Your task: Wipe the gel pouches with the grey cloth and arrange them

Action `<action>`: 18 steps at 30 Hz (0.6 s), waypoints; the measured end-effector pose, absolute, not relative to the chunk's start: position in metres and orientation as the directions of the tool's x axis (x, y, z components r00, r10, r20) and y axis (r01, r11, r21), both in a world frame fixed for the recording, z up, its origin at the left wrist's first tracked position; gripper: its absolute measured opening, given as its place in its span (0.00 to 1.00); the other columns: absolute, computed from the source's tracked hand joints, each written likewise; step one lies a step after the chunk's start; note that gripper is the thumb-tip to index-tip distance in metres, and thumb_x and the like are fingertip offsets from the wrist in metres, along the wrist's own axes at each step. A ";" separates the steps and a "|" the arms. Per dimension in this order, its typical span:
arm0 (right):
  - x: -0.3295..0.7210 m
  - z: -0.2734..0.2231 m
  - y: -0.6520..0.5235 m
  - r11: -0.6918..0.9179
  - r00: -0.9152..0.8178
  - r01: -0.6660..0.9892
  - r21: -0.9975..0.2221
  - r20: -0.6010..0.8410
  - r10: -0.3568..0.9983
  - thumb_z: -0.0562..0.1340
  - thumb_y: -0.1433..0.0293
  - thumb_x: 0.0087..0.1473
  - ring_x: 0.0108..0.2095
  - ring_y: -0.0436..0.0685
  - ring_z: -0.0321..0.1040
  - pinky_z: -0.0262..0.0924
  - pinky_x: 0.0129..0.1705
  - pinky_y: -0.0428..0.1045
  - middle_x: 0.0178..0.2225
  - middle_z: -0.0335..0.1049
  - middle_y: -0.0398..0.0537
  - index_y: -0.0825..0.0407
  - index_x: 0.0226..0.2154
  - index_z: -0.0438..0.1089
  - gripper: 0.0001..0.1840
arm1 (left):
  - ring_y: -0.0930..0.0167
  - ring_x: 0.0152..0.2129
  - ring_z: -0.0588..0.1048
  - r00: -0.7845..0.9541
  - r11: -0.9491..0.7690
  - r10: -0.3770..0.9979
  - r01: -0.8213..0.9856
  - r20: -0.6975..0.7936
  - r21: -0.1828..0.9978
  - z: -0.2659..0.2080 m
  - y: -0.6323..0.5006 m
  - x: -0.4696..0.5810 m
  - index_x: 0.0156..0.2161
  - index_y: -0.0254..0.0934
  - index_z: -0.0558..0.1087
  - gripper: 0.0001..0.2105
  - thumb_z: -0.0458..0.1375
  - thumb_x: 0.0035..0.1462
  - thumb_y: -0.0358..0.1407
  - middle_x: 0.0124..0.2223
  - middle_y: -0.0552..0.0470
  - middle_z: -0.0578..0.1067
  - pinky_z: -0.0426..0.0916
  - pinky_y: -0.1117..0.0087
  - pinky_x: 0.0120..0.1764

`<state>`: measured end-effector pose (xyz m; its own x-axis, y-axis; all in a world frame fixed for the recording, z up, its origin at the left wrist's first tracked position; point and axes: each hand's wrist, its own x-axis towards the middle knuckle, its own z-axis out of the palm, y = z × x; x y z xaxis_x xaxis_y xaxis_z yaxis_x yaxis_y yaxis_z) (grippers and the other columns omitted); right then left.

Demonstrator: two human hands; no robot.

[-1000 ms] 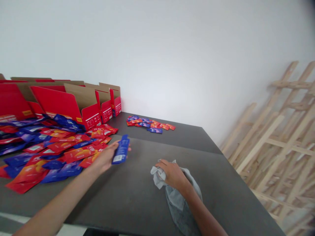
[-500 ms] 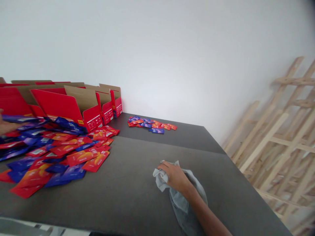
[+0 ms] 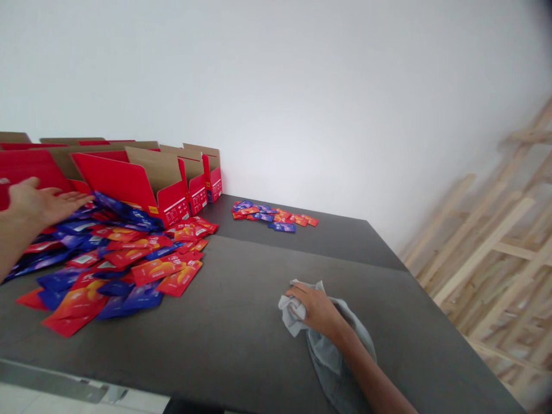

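My right hand (image 3: 317,310) is closed around a bunched grey cloth (image 3: 340,368) on the dark tabletop. The rest of the cloth trails under my forearm toward the near edge. At the far left, my left hand (image 3: 45,204) is open, its fingers stretched to the right and nothing held in it. It hovers by the pile of red and blue packets (image 3: 129,259), close to a red carton (image 3: 125,178). Whether its fingertips touch a blue packet I cannot tell.
Several red cartons (image 3: 196,187) with raised flaps stand in rows along the wall. A smaller group of red and blue packets (image 3: 276,217) lies at the back of the dark table (image 3: 241,356). Wooden frames (image 3: 495,259) lean against the wall beyond the right edge.
My left hand has come further into view from the left edge, rising over the packets with its fingers spread. The view has shifted slightly left; my right hand stays on the cloth.
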<state>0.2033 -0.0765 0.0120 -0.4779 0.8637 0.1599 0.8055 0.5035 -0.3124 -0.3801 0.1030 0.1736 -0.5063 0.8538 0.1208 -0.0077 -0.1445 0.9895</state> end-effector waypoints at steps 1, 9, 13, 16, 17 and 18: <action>0.204 0.011 -0.076 0.503 -0.475 0.804 -0.318 0.165 0.864 0.61 0.72 0.59 0.50 0.58 0.71 0.63 0.49 0.51 0.51 0.72 0.49 0.47 0.49 0.72 0.15 | 0.60 0.65 0.58 -0.501 -0.131 0.860 -0.037 0.096 0.991 0.172 0.104 -0.381 0.61 0.19 0.49 0.24 0.32 0.69 0.38 0.67 0.28 0.55 0.70 0.73 0.47; 0.205 0.008 -0.076 0.515 -0.478 0.776 -0.364 0.193 0.857 0.60 0.69 0.60 0.52 0.60 0.70 0.64 0.51 0.52 0.52 0.72 0.51 0.49 0.49 0.72 0.14 | 0.70 0.50 0.72 -0.450 -0.085 0.891 -0.040 0.058 0.996 0.171 0.118 -0.381 0.39 0.27 0.67 0.18 0.37 0.70 0.35 0.39 0.51 0.75 0.62 0.58 0.59; 0.204 0.007 -0.076 0.533 -0.489 0.759 -0.375 0.212 0.846 0.60 0.69 0.60 0.52 0.60 0.70 0.63 0.52 0.53 0.51 0.73 0.51 0.50 0.48 0.72 0.13 | 0.75 0.34 0.73 -0.232 -0.049 0.971 0.012 0.051 0.999 0.173 0.116 -0.345 0.44 0.24 0.70 0.21 0.35 0.71 0.33 0.30 0.53 0.74 0.69 0.69 0.45; 0.204 0.006 -0.075 0.540 -0.498 0.754 -0.375 0.210 0.841 0.60 0.69 0.61 0.50 0.59 0.71 0.63 0.53 0.52 0.49 0.74 0.50 0.50 0.48 0.72 0.13 | 0.74 0.28 0.72 0.025 0.017 0.999 0.091 -0.019 0.996 0.157 0.101 -0.287 0.47 0.25 0.71 0.16 0.41 0.69 0.31 0.27 0.53 0.73 0.68 0.77 0.35; 0.203 0.006 -0.075 0.541 -0.500 0.753 -0.375 0.208 0.840 0.60 0.69 0.61 0.49 0.59 0.71 0.63 0.53 0.52 0.48 0.74 0.50 0.50 0.48 0.72 0.12 | 0.74 0.27 0.72 0.124 -0.002 0.992 0.122 -0.013 0.993 0.146 0.092 -0.264 0.47 0.26 0.71 0.15 0.44 0.68 0.32 0.27 0.53 0.73 0.67 0.78 0.32; 0.203 0.007 -0.075 0.544 -0.504 0.750 -0.375 0.208 0.838 0.60 0.70 0.61 0.49 0.58 0.71 0.63 0.52 0.51 0.47 0.74 0.50 0.50 0.48 0.71 0.12 | 0.73 0.26 0.71 0.236 -0.033 0.972 0.168 -0.008 0.985 0.132 0.082 -0.239 0.47 0.28 0.71 0.13 0.47 0.67 0.34 0.27 0.54 0.73 0.65 0.79 0.30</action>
<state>0.2033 -0.0745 0.0066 -0.5039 0.8383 0.2081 0.7504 0.5442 -0.3753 -0.2390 0.0820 0.1320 0.2362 0.9717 -0.0078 0.1676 -0.0329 0.9853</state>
